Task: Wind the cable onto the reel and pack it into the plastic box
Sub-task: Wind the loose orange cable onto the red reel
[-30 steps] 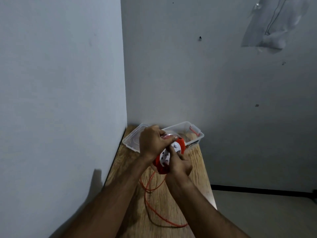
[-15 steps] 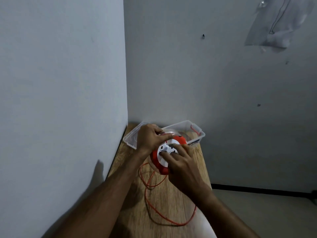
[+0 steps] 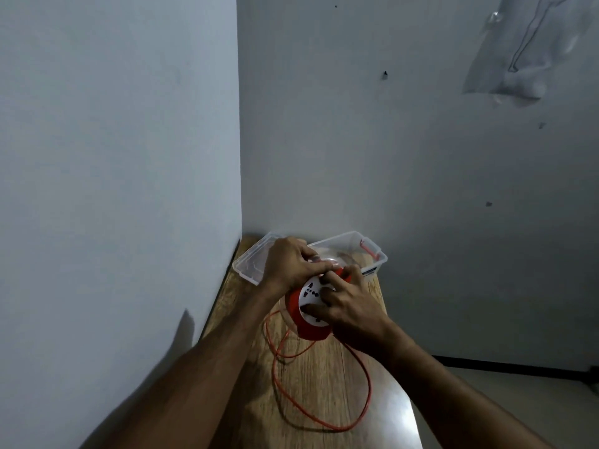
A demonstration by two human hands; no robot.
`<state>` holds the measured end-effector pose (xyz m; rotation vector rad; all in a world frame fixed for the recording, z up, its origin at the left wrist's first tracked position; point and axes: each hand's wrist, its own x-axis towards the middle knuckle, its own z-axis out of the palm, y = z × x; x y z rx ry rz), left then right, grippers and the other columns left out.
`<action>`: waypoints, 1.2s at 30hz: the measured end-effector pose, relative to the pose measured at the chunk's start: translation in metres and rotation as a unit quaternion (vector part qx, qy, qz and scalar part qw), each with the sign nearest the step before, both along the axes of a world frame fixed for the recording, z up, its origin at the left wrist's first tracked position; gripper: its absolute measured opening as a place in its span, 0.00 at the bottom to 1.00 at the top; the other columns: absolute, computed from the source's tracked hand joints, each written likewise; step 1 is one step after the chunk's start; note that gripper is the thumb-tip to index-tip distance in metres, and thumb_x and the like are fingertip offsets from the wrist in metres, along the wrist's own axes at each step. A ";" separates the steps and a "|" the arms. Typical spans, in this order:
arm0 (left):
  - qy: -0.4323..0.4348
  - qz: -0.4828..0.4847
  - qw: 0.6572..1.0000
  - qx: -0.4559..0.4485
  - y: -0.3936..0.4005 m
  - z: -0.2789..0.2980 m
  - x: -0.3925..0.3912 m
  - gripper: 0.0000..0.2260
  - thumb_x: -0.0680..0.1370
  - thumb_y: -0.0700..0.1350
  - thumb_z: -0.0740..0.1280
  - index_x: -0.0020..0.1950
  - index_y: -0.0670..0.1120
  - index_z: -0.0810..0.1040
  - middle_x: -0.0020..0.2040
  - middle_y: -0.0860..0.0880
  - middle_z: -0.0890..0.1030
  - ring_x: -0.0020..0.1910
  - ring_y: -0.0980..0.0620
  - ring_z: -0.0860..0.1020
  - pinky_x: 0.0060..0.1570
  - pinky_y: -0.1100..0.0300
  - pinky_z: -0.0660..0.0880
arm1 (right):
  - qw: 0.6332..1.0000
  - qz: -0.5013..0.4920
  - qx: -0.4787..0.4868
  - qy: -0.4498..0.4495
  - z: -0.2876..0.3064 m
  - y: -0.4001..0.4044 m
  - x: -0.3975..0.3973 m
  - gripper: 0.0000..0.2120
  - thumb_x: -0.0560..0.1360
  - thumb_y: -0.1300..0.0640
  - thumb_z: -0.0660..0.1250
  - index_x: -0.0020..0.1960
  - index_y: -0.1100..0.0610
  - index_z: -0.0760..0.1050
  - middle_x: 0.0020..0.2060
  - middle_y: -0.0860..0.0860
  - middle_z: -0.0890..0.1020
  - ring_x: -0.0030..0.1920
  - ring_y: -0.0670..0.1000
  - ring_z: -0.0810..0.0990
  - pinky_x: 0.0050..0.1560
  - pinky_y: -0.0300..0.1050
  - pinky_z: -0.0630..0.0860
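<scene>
Narrow wooden surface [image 3: 324,377] in grey wall corner | round red-and-white socket reel [image 3: 309,311] held above it, near clear plastic box [image 3: 377,256] | left hand [image 3: 288,265] grips reel's top edge | right hand [image 3: 351,306] fingers spread on its face | loose orange cable [image 3: 364,377] trails below | advice: steady reel, turn evenly, keep slack untangled.

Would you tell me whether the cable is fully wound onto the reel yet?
Not yet: loops of the orange cable lie loose on the wooden table below the reel.
</scene>
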<state>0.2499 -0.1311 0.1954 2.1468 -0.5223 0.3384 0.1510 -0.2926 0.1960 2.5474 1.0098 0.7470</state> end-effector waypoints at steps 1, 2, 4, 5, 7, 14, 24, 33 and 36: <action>-0.003 0.005 1.000 0.003 0.001 -0.001 0.001 0.28 0.64 0.72 0.70 0.41 0.48 0.89 0.38 0.51 0.85 0.36 0.55 0.82 0.38 0.49 0.81 | 1.000 -0.003 0.010 -0.002 -0.002 0.001 0.001 0.26 0.66 0.48 0.79 0.63 0.45 0.80 0.53 0.53 0.83 0.60 0.59 0.75 0.58 0.59 0.66; -0.007 0.008 1.000 0.004 0.001 -0.001 0.001 0.29 0.64 0.73 0.70 0.42 0.47 0.89 0.38 0.51 0.85 0.36 0.54 0.83 0.38 0.49 0.81 | 1.000 -0.006 0.018 -0.004 -0.003 0.001 0.002 0.27 0.65 0.48 0.79 0.63 0.46 0.80 0.53 0.54 0.84 0.59 0.59 0.75 0.57 0.59 0.68; -0.009 0.011 1.000 0.000 0.001 0.000 0.002 0.30 0.63 0.74 0.70 0.40 0.47 0.89 0.36 0.51 0.84 0.34 0.53 0.82 0.36 0.48 0.81 | 0.999 -0.019 0.037 -0.004 -0.007 0.001 0.005 0.31 0.62 0.45 0.79 0.64 0.47 0.79 0.52 0.55 0.84 0.58 0.60 0.77 0.58 0.61 0.71; -0.009 0.012 1.000 -0.002 0.001 0.001 0.001 0.30 0.63 0.75 0.70 0.40 0.47 0.88 0.35 0.51 0.84 0.34 0.53 0.82 0.36 0.48 0.80 | 0.998 -0.028 0.054 0.000 -0.010 0.000 0.006 0.32 0.62 0.43 0.79 0.64 0.47 0.78 0.52 0.56 0.84 0.57 0.60 0.78 0.59 0.61 0.73; -0.004 0.016 1.000 -0.012 0.001 0.004 0.001 0.32 0.62 0.75 0.70 0.42 0.47 0.89 0.37 0.50 0.84 0.35 0.52 0.82 0.37 0.47 0.81 | 0.992 -0.050 0.117 0.014 -0.016 0.002 0.008 0.32 0.64 0.38 0.76 0.65 0.48 0.78 0.52 0.56 0.85 0.54 0.59 0.81 0.61 0.62 0.75; 0.004 0.047 0.997 -0.062 -0.004 0.005 -0.004 0.32 0.64 0.74 0.70 0.44 0.46 0.89 0.39 0.50 0.85 0.36 0.53 0.83 0.36 0.47 0.83 | 0.858 -0.178 0.480 0.037 -0.032 0.032 0.002 0.29 0.68 0.40 0.73 0.65 0.54 0.80 0.46 0.53 0.87 0.41 0.49 0.86 0.50 0.47 0.84; -0.066 0.079 0.995 -0.008 -0.020 -0.011 -0.019 0.30 0.68 0.73 0.66 0.42 0.46 0.88 0.35 0.52 0.83 0.33 0.57 0.79 0.35 0.56 0.79 | 0.230 -0.364 0.882 0.194 -0.022 0.078 0.010 0.16 0.70 0.54 0.77 0.56 0.54 0.81 0.54 0.54 0.84 0.52 0.58 0.83 0.49 0.56 0.83; -0.030 0.091 0.994 -0.061 -0.002 -0.016 -0.005 0.26 0.69 0.70 0.71 0.40 0.46 0.87 0.36 0.51 0.86 0.33 0.55 0.83 0.35 0.49 0.82 | 0.392 -0.298 0.843 0.216 -0.021 0.061 0.002 0.21 0.71 0.58 0.78 0.62 0.55 0.77 0.52 0.53 0.84 0.44 0.53 0.86 0.39 0.49 0.85; -0.008 0.091 0.993 -0.073 0.002 -0.016 -0.002 0.21 0.70 0.64 0.75 0.40 0.46 0.88 0.37 0.51 0.87 0.33 0.55 0.83 0.35 0.48 0.83 | 0.694 -0.236 0.678 0.048 -0.030 0.047 -0.007 0.18 0.75 0.55 0.75 0.62 0.53 0.76 0.50 0.49 0.85 0.44 0.48 0.85 0.42 0.44 0.84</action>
